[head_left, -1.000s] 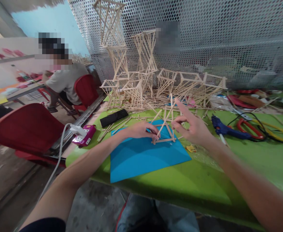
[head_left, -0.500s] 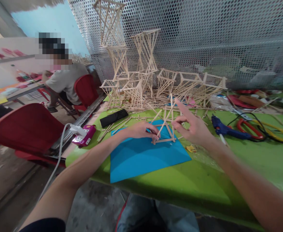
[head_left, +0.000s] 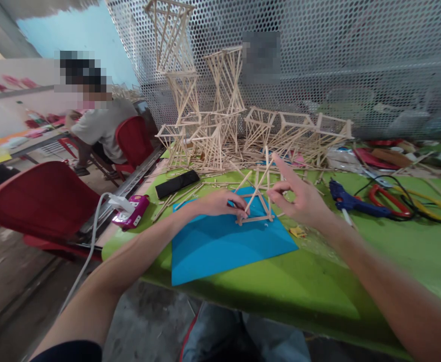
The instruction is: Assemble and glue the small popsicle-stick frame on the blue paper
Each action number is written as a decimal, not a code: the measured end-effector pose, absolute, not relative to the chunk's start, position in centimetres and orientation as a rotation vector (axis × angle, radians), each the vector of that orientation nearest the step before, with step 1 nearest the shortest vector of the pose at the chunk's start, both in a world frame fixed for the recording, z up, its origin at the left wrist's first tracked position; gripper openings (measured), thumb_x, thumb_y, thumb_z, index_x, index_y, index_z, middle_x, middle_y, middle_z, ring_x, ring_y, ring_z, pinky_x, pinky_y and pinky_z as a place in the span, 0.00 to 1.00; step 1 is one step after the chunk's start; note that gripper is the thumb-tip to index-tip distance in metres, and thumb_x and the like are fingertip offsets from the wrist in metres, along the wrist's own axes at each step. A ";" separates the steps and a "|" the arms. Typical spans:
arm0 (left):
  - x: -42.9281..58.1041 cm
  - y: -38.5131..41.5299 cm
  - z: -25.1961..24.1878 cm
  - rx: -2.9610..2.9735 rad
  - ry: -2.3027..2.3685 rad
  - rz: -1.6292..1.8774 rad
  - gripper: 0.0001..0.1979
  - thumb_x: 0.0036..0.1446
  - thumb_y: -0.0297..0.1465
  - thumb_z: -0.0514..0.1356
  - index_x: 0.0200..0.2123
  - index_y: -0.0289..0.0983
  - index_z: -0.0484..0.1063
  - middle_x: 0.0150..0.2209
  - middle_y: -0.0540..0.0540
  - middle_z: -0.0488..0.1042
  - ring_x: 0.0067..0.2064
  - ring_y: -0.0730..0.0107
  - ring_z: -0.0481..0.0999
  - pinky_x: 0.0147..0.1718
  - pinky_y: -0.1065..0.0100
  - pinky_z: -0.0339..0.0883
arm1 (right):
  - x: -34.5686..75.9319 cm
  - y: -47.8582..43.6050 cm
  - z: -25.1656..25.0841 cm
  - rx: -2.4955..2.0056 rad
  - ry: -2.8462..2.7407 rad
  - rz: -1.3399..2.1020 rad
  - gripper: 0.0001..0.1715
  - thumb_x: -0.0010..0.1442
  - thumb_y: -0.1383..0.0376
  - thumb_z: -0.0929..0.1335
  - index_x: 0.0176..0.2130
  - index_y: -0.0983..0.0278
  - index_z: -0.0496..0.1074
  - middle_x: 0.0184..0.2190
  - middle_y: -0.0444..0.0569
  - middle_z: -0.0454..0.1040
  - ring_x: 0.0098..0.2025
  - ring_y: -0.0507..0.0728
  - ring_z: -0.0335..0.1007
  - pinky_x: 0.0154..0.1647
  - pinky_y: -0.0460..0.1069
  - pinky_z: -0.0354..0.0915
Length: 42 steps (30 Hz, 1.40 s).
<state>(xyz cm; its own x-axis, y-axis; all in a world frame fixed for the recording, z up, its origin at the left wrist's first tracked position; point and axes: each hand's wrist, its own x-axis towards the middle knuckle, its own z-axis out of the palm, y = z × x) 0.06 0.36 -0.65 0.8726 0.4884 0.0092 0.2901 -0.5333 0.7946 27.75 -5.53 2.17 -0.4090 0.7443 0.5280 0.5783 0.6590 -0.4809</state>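
A small frame of thin wooden sticks [head_left: 258, 219] stands on a blue sheet [head_left: 220, 256], with a flat base and sticks rising from it. My left hand [head_left: 226, 203] pinches the low end of a slanted wooden stick [head_left: 257, 187] at the near left corner of the base. That stick leans up to the right and crosses an upright stick [head_left: 268, 181] near its top. My right hand [head_left: 299, 198] is at the right of the frame. Its index finger stretches to the crossing sticks' tops, while its curled fingers are against the upright stick.
Several stick towers [head_left: 220, 120] and loose sticks fill the table's back, before a perforated metal screen [head_left: 318, 60]. A blue glue gun [head_left: 356, 203] with cable lies right. A black case [head_left: 177, 184] and pink power socket [head_left: 132, 213] lie left. A person [head_left: 103, 120] sits beyond a red chair [head_left: 43, 206].
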 end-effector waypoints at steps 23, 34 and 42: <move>0.2 0.2 -0.3 2.207 0.543 0.320 0.13 0.66 0.42 0.67 0.44 0.39 0.83 0.42 0.47 0.86 0.41 0.72 0.83 0.42 0.74 0.69 | 28.0 -5.4 2.4 -1.019 -2.157 0.223 0.47 0.72 0.58 0.65 0.80 0.50 0.42 0.35 0.43 0.85 0.32 0.61 0.78 0.35 0.57 0.77; 0.1 0.3 -0.4 2.230 0.526 0.324 0.15 0.67 0.43 0.65 0.45 0.39 0.84 0.44 0.44 0.86 0.44 0.69 0.84 0.45 0.71 0.72 | 28.0 -5.5 2.6 -1.037 -2.156 0.219 0.48 0.71 0.57 0.66 0.80 0.50 0.42 0.37 0.45 0.85 0.33 0.62 0.80 0.37 0.59 0.78; 0.2 0.0 0.1 2.215 0.550 0.308 0.12 0.68 0.40 0.65 0.46 0.40 0.84 0.44 0.46 0.86 0.44 0.70 0.84 0.44 0.72 0.71 | 28.0 -5.6 2.6 -1.054 -2.155 0.187 0.47 0.72 0.56 0.65 0.80 0.50 0.43 0.38 0.45 0.85 0.30 0.62 0.78 0.33 0.59 0.77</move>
<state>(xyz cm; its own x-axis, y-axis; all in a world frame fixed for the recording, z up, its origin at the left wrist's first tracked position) 0.20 -0.02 0.13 0.8751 0.4826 0.0369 0.2838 -0.5734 0.7686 27.99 -5.55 2.64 -0.4077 0.7354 0.5413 0.6311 0.6554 -0.4151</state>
